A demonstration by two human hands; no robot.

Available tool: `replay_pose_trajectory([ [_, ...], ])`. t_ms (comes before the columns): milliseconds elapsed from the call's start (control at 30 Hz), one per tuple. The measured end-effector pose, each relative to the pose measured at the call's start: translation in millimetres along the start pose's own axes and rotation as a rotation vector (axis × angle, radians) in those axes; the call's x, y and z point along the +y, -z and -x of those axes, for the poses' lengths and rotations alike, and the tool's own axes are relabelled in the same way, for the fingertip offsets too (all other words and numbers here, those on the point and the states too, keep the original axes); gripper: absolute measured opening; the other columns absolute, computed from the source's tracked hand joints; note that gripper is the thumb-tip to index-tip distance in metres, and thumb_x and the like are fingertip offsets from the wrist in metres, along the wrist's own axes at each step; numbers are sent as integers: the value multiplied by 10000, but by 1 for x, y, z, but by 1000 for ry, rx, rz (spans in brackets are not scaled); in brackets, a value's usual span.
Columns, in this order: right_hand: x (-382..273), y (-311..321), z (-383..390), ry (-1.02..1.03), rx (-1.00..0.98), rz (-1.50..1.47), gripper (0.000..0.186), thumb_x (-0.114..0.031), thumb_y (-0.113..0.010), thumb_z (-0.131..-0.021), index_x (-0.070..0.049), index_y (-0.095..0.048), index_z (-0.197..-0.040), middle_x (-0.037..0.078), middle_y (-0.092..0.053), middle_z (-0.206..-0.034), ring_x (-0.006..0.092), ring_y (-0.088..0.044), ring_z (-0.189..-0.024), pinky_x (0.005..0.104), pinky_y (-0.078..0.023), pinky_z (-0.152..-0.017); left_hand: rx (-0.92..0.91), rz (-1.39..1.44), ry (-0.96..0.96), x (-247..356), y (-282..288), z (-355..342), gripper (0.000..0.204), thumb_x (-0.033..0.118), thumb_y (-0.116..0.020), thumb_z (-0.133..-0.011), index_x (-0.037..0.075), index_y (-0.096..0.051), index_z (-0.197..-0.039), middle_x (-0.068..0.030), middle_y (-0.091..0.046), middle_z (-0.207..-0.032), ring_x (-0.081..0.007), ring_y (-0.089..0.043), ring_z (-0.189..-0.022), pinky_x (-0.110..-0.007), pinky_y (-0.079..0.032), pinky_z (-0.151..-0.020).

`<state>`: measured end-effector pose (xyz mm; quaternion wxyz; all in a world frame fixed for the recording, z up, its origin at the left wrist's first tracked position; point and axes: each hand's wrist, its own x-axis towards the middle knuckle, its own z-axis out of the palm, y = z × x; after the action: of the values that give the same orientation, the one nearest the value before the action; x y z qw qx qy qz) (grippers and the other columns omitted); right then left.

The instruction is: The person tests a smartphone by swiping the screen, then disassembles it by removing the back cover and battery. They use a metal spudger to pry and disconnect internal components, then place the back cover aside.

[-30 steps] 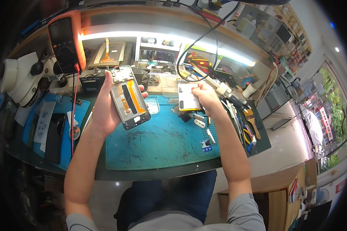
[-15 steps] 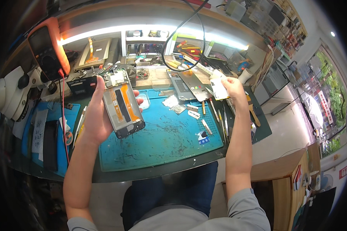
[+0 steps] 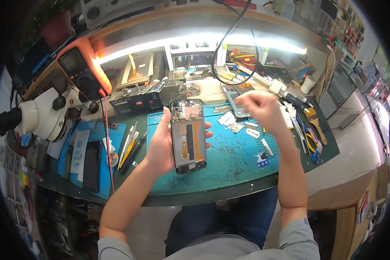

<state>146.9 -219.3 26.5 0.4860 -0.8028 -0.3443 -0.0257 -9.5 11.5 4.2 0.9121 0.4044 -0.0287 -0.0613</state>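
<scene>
My left hand (image 3: pixel 159 149) holds an opened smartphone (image 3: pixel 189 138) upright above the blue mat (image 3: pixel 221 167). The phone's back is off, showing a dark battery-shaped strip, orange flex cables and a board at the top. My right hand (image 3: pixel 264 108) hovers at the mat's far right with its fingers curled together; any small thing in them is hidden. Just beyond its fingertips lies a grey phone frame (image 3: pixel 232 96). A white flat piece (image 3: pixel 286 117) rests beside the right wrist. Crumpled white scraps (image 3: pixel 227 119) and a razor blade (image 3: pixel 252 133) lie on the mat.
An orange multimeter (image 3: pixel 84 71) and a white microscope (image 3: pixel 39 110) stand at the left. Tweezers and knives (image 3: pixel 131 145) lie left of the mat. Yellow pliers (image 3: pixel 310 143) and a brush (image 3: pixel 315 119) sit at the right. A black cable loop (image 3: pixel 215 54) hangs above.
The view has swung left. My right hand has let go of the white piece and moved inward from the right. The phone is now more upright in my left hand.
</scene>
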Motion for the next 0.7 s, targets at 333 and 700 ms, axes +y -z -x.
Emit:
replay_pose_trajectory([
  [333, -43, -84, 27, 779, 280, 168, 324, -76, -725, -777, -87, -663, -1096, 27, -664, -999, 206, -669, -861, 298, -567, -666, 7, 55, 63, -15, -4, 8, 699, 614, -178, -1044, 85, -445, -1415, -110, -589, -1328, -238, -599, -1212, -423, -506, -1019],
  [700, -46, -89, 34, 868, 255, 198, 383, -26, -694, -728, -19, -650, -1109, 84, -693, -949, 240, -680, -779, 330, -559, -644, 82, 16, 30, -14, -11, 8, 738, 646, -185, -1028, 74, -440, -1419, -113, -595, -1304, -229, -616, -1196, -411, -528, -999],
])
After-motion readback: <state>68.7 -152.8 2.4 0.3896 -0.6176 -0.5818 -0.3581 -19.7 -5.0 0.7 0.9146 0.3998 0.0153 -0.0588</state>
